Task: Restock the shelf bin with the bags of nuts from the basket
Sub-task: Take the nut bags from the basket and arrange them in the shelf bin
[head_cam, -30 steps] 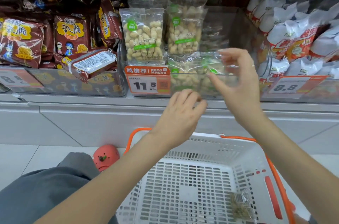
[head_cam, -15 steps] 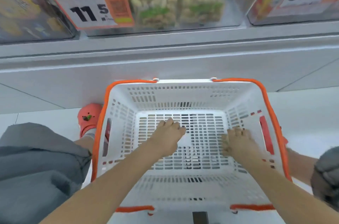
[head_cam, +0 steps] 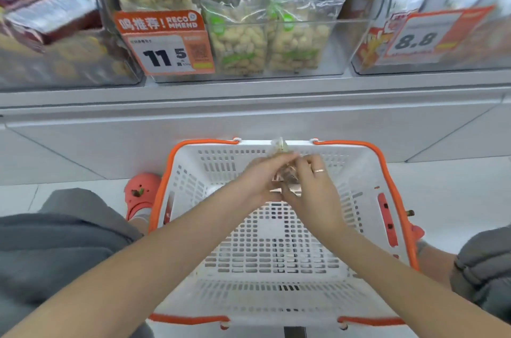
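Hands raised off basket (head_cam: 356, 180) floor, holding bag (head_cam: 287, 174).

I see a white basket (head_cam: 279, 249) with a grid of slotted holes and an orange rim and handles. The bin (head_cam: 340, 44) on the shelf is clear, and the bags of nuts (head_cam: 240, 41) in it are clear too, showing pale beige nuts and green labels. Its price tag (head_cam: 166, 41) is orange and white with black digits. The shelf (head_cam: 249, 94) front is pale grey, the floor (head_cam: 456, 194) whitish tile. I see a coral-red shoe (head_cam: 141, 194) and grey trousers (head_cam: 55, 249). A thin gold-coloured ring (head_cam: 318, 171) shows on one finger. Packets (head_cam: 52, 14) to the left are dark red-brown.
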Available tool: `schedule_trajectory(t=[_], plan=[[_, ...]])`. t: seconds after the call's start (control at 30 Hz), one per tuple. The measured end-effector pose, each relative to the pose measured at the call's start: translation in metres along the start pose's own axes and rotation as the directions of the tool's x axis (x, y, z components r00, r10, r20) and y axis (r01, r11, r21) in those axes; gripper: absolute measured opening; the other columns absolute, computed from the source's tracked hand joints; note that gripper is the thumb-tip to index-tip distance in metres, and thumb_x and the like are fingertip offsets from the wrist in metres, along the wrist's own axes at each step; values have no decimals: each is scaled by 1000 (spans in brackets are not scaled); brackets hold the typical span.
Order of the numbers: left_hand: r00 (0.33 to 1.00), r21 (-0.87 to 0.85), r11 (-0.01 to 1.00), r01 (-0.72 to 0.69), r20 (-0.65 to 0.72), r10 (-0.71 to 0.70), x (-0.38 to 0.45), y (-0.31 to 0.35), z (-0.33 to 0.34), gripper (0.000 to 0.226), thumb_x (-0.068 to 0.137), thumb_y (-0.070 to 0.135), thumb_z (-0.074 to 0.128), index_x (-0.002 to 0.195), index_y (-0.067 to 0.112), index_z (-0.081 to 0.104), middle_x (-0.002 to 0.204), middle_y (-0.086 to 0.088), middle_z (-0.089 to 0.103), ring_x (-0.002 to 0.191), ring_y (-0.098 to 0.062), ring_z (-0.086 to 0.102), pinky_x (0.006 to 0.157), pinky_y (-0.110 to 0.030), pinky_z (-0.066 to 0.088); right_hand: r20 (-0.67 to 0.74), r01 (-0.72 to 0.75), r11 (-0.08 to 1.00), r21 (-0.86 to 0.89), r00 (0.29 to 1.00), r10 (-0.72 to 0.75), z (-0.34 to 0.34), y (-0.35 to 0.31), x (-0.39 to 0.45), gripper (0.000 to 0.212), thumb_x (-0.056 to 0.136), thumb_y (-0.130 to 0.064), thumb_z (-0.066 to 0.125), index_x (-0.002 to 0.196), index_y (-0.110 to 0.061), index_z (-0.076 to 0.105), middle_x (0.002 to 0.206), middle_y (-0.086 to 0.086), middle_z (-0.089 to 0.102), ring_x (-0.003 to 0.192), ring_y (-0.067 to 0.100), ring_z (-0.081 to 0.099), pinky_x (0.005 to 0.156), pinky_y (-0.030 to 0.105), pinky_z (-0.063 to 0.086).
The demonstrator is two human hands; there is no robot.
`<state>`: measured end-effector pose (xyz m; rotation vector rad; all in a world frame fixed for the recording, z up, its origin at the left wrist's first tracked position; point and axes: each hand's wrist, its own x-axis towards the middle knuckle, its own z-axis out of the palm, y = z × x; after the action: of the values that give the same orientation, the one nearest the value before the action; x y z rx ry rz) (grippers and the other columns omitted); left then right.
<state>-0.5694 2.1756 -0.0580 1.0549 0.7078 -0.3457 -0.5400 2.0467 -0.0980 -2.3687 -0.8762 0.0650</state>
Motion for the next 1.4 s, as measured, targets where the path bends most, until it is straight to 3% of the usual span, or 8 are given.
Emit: schedule_trajectory(t=[0.23,0.37,0.43,0.57,0.7,0.93,1.23,1.4], plan=[[957,101,952,-290,31,288,-75,68,-12,16,89,23,58,74,21,59,62,2,59,51,-11,55,53,-22,40,212,549,832,80,807,-552,-82,-46,19,50,86,-37,56,136,-31,51,131,-10,51,112,12,48,98,27,36],[904,78,901,-428,46,425,-97,89,-6,14,91,30,57,94,17,61,82,-9,68,71,-22,66,63,-38,57,14,252,865,434,958,-287,-127,-72,35,20,82,-27,70,101,-30,66,99,-20,63,92,4,57,84,21,47],[891,45,890,-454,21,453,-101,96,-2,19,85,36,61,91,20,70,91,-19,63,90,-34,58,87,-63,47,7,70,847,526,996,-87,-139,-76,41,43,76,-29,78,110,-34,54,105,-20,54,89,5,57,76,21,53],[895,7,895,-446,-12,446,-102,99,11,34,72,39,60,88,14,77,99,-20,71,95,-41,62,91,-55,44,449,-403,493,771,893,28,-143,-78,44,60,62,-33,71,119,-26,52,118,7,66,91,17,71,74,36,60],[915,42,915,-402,-25,404,-103,99,7,52,76,45,63,104,2,69,111,-27,64,103,-44,59,93,-55,46,506,-419,465,780,859,-73,-142,-77,47,50,66,-10,66,115,-15,56,83,15,74,72,27,72,63,33,60],[928,68,926,-373,7,373,-101,94,2,47,74,41,58,103,5,71,98,-16,73,80,-23,71,71,-35,58,514,-398,529,750,853,-87,-136,-76,43,43,68,-13,65,110,-21,59,87,6,76,76,19,72,68,30,60],[792,367,766,-527,-114,600,-116,105,-3,26,89,53,54,100,34,68,97,23,69,95,6,63,86,-19,48,299,-255,557,790,954,14,-139,-97,72,24,77,-8,68,98,-16,59,82,-1,75,70,8,69,57,17,51],[496,688,511,-516,-246,833,-116,124,-39,7,88,24,63,92,25,57,91,18,61,88,2,57,75,-15,40,-156,82,617,783,985,67,-181,-122,143,32,82,-16,72,105,-14,50,94,-4,71,89,8,68,76,25,57]])
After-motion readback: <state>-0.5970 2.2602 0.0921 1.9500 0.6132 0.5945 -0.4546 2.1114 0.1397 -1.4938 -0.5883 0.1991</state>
